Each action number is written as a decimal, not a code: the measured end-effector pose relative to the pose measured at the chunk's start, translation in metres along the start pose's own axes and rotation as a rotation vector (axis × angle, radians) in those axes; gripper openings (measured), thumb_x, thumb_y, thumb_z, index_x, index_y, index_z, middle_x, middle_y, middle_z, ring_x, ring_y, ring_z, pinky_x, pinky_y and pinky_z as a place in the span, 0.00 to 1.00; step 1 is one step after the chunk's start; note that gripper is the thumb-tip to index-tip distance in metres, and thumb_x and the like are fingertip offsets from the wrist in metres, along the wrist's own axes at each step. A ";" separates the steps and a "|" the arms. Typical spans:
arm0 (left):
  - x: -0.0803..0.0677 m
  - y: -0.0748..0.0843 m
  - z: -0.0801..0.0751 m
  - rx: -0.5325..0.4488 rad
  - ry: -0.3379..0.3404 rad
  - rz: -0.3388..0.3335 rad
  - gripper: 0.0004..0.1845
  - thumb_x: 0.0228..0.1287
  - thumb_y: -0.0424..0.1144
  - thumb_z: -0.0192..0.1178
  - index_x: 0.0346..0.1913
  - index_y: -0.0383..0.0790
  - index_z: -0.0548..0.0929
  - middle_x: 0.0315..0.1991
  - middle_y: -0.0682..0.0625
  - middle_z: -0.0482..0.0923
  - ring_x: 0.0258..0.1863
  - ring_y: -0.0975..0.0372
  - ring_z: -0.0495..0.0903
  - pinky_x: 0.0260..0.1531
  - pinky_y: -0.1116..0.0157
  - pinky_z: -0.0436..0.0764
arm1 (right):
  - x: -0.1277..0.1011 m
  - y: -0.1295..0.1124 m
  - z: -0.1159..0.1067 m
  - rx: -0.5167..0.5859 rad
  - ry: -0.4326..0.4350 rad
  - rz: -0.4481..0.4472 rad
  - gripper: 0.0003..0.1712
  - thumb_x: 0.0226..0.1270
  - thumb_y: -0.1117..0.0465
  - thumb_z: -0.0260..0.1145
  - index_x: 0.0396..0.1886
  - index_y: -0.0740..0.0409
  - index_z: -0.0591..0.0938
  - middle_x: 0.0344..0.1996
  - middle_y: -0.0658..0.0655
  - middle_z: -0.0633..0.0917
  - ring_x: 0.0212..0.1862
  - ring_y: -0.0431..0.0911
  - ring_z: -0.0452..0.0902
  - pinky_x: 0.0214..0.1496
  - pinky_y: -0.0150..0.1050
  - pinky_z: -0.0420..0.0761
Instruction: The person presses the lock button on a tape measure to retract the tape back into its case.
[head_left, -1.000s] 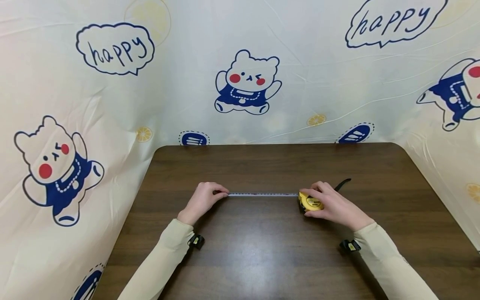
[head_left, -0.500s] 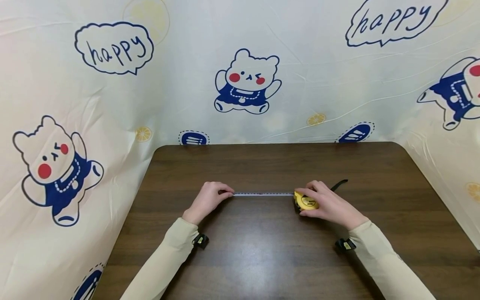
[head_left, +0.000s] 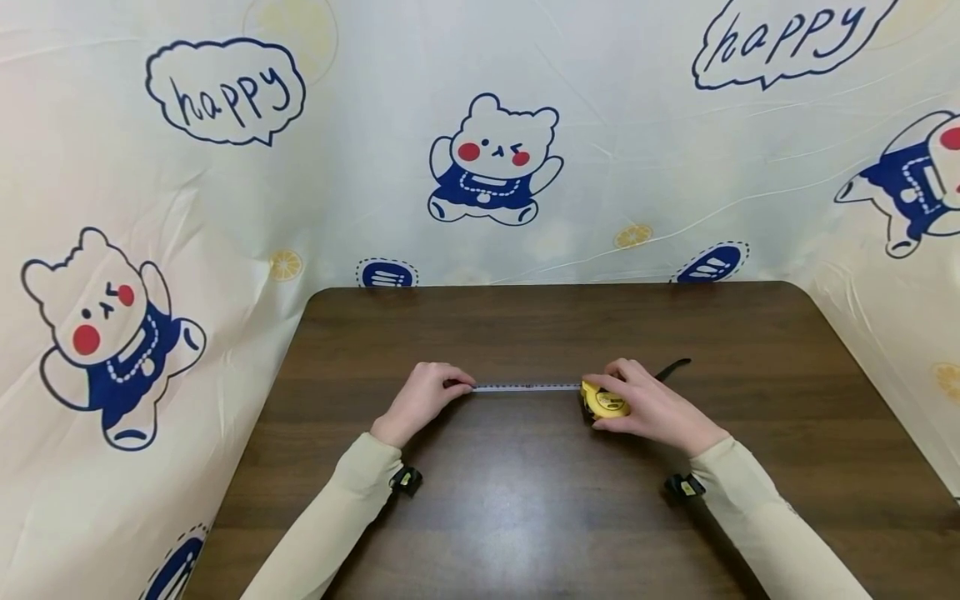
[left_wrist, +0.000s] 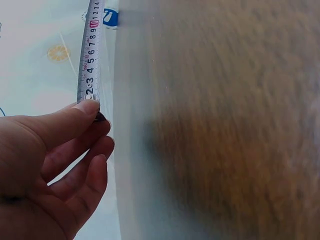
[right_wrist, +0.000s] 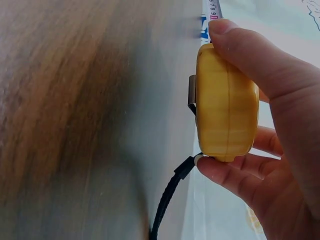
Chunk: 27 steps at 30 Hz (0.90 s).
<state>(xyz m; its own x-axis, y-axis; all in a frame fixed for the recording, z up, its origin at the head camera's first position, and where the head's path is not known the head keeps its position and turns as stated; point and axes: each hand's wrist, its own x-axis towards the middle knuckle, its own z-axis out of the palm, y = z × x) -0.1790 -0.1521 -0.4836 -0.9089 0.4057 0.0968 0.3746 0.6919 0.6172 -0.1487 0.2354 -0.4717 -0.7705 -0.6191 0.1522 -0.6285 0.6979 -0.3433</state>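
Where pale cloth [head_left: 225,196] hangs beside the left edge of the wooden table [head_left: 510,517]: a winking bear [head_left: 112,350] and a "happy" bubble [head_left: 227,92] are printed on it.
Left sleeve [head_left: 330,508]: cream, slanting over the table, a small black device [head_left: 406,480] at my cuff.
Left hand [head_left: 423,402]: I am pinching the free end of the tape blade [head_left: 527,387] between thumb and forefinger, my other fingers bent.
Ruled strip: the tape blade stretches straight between my hands, running alongside the table's far edge; its numerals are black, with a red 10.
Yellow housing: the tape measure case [head_left: 602,402] sits at the blade's right end, a little right of the table's middle, a metal clip [right_wrist: 192,92] on its side.
Right hand [head_left: 652,408]: I am grasping the case, thumb and fingers around it.
Black strap [head_left: 673,368]: fixed to the case, pointing towards the table's far right corner.
Right sleeve [head_left: 772,508]: cream too, a matching device [head_left: 684,487] at the cuff.
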 end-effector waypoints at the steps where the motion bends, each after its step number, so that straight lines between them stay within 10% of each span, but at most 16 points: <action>1: 0.000 0.001 0.000 -0.001 -0.001 0.005 0.05 0.68 0.35 0.71 0.43 0.44 0.94 0.41 0.52 0.91 0.42 0.61 0.88 0.48 0.58 0.86 | 0.000 -0.001 0.000 0.001 0.000 0.000 0.39 0.60 0.46 0.81 0.70 0.51 0.80 0.53 0.56 0.77 0.52 0.46 0.72 0.49 0.43 0.81; 27: 0.007 0.014 0.013 -0.022 -0.003 0.069 0.05 0.68 0.35 0.71 0.43 0.41 0.94 0.41 0.51 0.91 0.42 0.61 0.88 0.46 0.59 0.87 | 0.013 -0.014 0.007 0.008 -0.014 -0.016 0.38 0.61 0.45 0.80 0.69 0.51 0.80 0.53 0.56 0.77 0.51 0.46 0.72 0.49 0.42 0.81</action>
<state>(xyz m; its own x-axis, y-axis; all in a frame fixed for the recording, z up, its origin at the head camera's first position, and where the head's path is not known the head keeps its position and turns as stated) -0.1782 -0.1317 -0.4843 -0.8806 0.4535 0.1373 0.4319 0.6490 0.6263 -0.1494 0.2152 -0.4717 -0.7586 -0.6352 0.1453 -0.6401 0.6847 -0.3484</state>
